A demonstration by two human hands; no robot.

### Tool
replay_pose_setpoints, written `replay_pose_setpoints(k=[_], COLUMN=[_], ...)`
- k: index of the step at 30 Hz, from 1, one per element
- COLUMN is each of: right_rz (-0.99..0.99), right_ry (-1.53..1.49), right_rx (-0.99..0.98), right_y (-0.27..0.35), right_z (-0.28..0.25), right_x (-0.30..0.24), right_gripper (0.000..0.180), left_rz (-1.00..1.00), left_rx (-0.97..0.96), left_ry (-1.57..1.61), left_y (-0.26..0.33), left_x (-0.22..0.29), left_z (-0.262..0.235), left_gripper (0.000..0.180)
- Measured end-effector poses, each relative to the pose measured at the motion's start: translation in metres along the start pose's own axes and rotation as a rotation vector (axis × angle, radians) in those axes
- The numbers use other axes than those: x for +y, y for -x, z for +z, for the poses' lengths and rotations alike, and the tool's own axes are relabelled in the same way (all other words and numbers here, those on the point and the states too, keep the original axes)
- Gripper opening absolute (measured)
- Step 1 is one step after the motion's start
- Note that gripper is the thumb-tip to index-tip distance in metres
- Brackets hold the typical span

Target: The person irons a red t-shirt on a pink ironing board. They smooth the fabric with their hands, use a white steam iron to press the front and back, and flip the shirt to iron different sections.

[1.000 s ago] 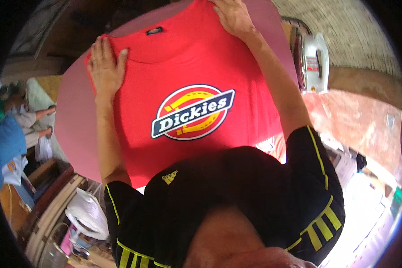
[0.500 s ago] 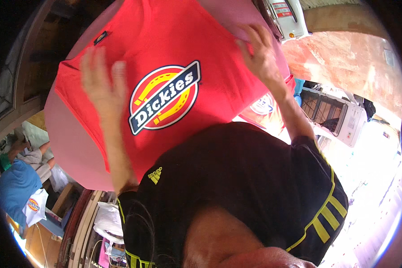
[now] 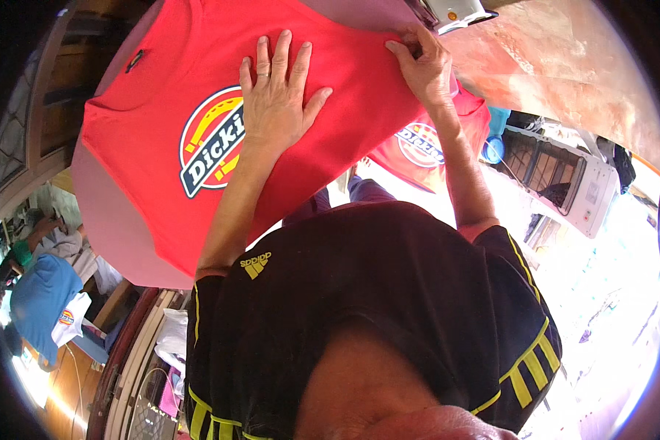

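A red T-shirt (image 3: 337,81) with a round printed emblem lies spread over a pink-covered board (image 3: 117,220). Its neckline and dark label are at the upper left. My left hand (image 3: 277,110) rests flat on the shirt, fingers spread, covering the right part of the emblem. At the shirt's upper right edge my right hand (image 3: 427,67) is closed, thumb and fingers pinching the fabric. Another red T-shirt (image 3: 422,150) with a similar print lies lower down, beyond the board's right side and partly behind my right forearm.
A white machine (image 3: 455,13) stands at the top right. Farther right is a white-framed appliance (image 3: 594,194) with a dark grille. To the left, a person's arm (image 3: 40,231) shows near a blue cloth (image 3: 44,297). A white plastic bag (image 3: 172,337) sits lower left.
My left hand has moved right from the shirt's left side and settled flat on it. My right hand has gone from spread fingers to pinching the edge. The shirt appears shifted left in view.
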State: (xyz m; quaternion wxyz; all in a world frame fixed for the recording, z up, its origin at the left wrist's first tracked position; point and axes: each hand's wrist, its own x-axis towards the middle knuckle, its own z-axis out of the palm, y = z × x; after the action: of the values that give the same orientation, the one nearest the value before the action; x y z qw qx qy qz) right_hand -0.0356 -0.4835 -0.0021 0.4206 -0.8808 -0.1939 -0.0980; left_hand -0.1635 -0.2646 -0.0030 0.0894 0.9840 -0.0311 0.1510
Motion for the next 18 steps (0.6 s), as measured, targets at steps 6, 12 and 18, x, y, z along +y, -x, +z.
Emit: replay_pose_setpoints(k=[6, 12, 18], right_rz=[-0.245, -0.855, -0.247], right_ry=[0.038, 0.567, 0.278], right_rx=[-0.025, 0.291, -0.255], right_y=[-0.005, -0.118, -0.189], right_z=[-0.004, -0.076, -0.059], right_x=[0.013, 0.006, 0.031], right_gripper=[0.02, 0.039, 0.04], left_rz=[0.145, 0.089, -0.046], left_rx=[-0.162, -0.137, -0.08], left_ry=[0.085, 0.123, 0.107], left_y=[-0.024, -0.025, -0.007], left_x=[0.085, 0.101, 0.103], left_z=[0.021, 0.025, 0.022], left_gripper=[0.071, 0.07, 0.072])
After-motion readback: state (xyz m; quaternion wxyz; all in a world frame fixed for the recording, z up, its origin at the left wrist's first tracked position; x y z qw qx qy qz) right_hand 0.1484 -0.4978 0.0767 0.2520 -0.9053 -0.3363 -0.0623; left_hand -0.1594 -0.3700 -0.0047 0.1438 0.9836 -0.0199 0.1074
